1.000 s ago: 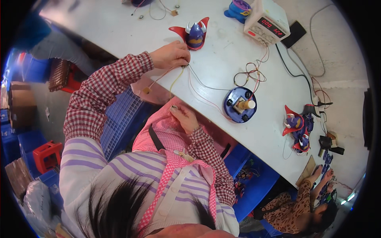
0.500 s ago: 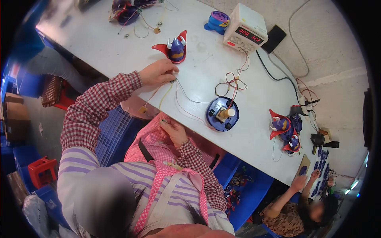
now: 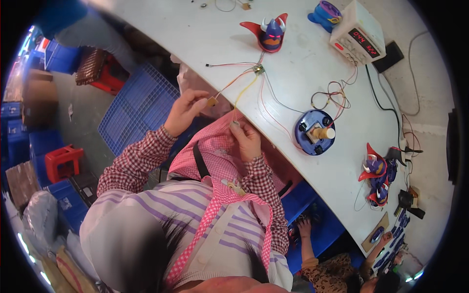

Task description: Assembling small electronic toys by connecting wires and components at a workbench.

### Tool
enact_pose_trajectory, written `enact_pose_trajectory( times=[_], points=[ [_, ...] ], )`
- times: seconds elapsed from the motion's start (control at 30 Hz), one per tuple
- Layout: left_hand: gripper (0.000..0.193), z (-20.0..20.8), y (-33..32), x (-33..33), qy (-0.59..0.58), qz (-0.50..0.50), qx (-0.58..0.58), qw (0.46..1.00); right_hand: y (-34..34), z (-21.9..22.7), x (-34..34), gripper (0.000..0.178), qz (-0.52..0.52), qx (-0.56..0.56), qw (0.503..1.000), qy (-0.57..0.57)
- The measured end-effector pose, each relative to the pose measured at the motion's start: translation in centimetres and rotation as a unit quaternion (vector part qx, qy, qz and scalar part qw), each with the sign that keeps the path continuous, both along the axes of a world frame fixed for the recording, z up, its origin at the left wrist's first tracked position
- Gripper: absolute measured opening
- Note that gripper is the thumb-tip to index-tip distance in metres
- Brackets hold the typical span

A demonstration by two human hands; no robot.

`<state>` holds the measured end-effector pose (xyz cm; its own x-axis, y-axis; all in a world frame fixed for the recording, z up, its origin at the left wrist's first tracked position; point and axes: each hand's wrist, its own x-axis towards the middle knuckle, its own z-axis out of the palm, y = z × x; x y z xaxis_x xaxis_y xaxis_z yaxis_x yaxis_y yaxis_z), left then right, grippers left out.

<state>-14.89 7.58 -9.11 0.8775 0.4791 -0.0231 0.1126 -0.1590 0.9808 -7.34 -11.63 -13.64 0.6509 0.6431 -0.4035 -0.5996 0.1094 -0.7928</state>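
My left hand (image 3: 183, 115) pinches a small tan square piece (image 3: 212, 101) at the end of thin wires, just off the table's edge. Those wires run to a small green circuit board (image 3: 258, 70) lying on the table. A yellow wire (image 3: 243, 91) leads from the board to my right hand (image 3: 246, 140), whose fingertips are closed around its end. Beyond the board stands a purple horned toy head (image 3: 271, 35) with a red collar and glowing red eyes. More wires connect the board to a round blue base (image 3: 303, 140) with a cream cylinder on it.
A white power supply (image 3: 359, 34) with a lit red display stands at the back, beside a blue and purple toy part (image 3: 325, 15). More horned heads (image 3: 375, 167) lie at the right. A co-worker's arm (image 3: 306, 244) reaches into a blue bin (image 3: 325, 234).
My left hand has left the board area and taken hold of the tan piece. The toy's eyes now glow, and the supply's display reading has changed. The view has shifted.
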Motion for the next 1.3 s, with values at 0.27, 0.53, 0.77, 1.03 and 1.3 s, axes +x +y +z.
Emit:
enact_pose_trajectory(
  times=[0.27, 0.53, 0.77, 1.03, 1.3],
  points=[
    [0.018, 0.7, 0.3, 0.9, 0.058, -0.072, -0.157, 0.983, 0.1, -0.2, -0.4, 0.012, -0.004, 0.023, 1.0, -0.017],
    [0.019, 1.5, -0.9, 1.2, 0.015, -0.082, -0.205, 0.975, 0.0, -1.0, -0.6, 0.014, -0.003, 0.047, 0.999, -0.008],
    [0.02, 2.5, -1.8, 1.6, 0.008, -0.097, -0.19, 0.977, 0.0, -0.5, -0.3, 0.016, -0.004, 0.038, 0.999, -0.006],
    [0.02, 2.1, -1.9, 1.6, 0.013, -0.13, -0.166, 0.978, -0.2, -0.8, -0.4, 0.017, 0.001, 0.047, 0.999, -0.016],
    [0.02, 2.0, -2.0, 1.7, 0.006, -0.124, -0.159, 0.979, -0.1, -1.5, -0.6, 0.019, -0.005, 0.051, 0.999, -0.017]
  ],
)
